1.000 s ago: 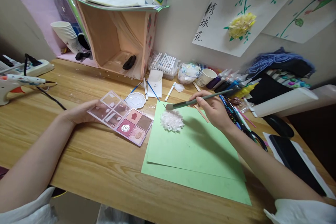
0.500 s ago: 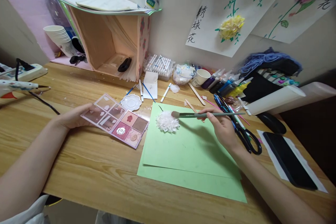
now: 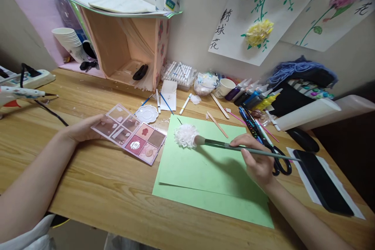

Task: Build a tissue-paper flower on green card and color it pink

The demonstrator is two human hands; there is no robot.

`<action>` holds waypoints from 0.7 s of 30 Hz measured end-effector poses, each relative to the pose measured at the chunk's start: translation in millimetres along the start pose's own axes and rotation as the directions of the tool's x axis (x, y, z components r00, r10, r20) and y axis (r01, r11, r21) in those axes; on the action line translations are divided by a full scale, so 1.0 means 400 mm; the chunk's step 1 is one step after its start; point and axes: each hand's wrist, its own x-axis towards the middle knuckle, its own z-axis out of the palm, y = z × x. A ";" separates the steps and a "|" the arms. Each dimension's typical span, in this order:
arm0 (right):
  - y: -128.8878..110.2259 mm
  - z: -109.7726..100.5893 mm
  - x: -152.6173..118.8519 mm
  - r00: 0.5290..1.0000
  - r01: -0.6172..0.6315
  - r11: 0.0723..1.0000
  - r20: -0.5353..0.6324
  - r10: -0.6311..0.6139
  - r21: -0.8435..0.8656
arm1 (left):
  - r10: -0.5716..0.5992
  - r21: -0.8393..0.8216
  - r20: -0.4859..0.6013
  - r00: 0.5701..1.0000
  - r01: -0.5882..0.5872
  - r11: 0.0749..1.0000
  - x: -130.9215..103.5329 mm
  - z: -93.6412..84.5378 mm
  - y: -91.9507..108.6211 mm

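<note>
My left hand [image 3: 89, 128] holds an open makeup palette [image 3: 143, 144] with four pans of pink, red and brown, its see-through lid beside my fingers. Between the fingers and thumb of my right hand [image 3: 254, 158] is a long green brush [image 3: 228, 145]. The brush's soft tip touches the right side of a white ruffled paper flower [image 3: 185, 136]. That flower lies near the upper left corner of the stacked green sheets [image 3: 205, 172], beside a short dark line.
Black scissors [image 3: 283, 164] and pens lie right of the sheets, a black phone [image 3: 322, 181] farther right. Behind are a white paint tray [image 3: 146, 113], wooden sticks [image 3: 217, 125], markers, paint bottles and a paper cup [image 3: 226, 86]. A glue gun [image 3: 20, 93] lies far left.
My right hand has moved down and slightly right with the brush. The brush tip has shifted from the flower's upper right to its lower right side. My left hand has hardly moved.
</note>
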 end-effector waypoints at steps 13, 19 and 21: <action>-0.175 0.294 0.198 0.837 0.271 0.934 0.422 -0.348 0.231 | 0.079 -0.059 0.163 0.983 -0.070 0.996 -0.004 0.014 -0.005; -0.193 0.317 0.211 0.762 0.319 0.912 0.503 -0.408 0.257 | 0.122 -0.124 0.179 0.976 -0.101 0.987 0.011 0.000 -0.024; -0.194 0.307 0.218 0.745 0.328 0.907 0.519 -0.420 0.265 | 0.117 -0.134 0.188 0.975 -0.093 0.987 0.014 -0.006 -0.028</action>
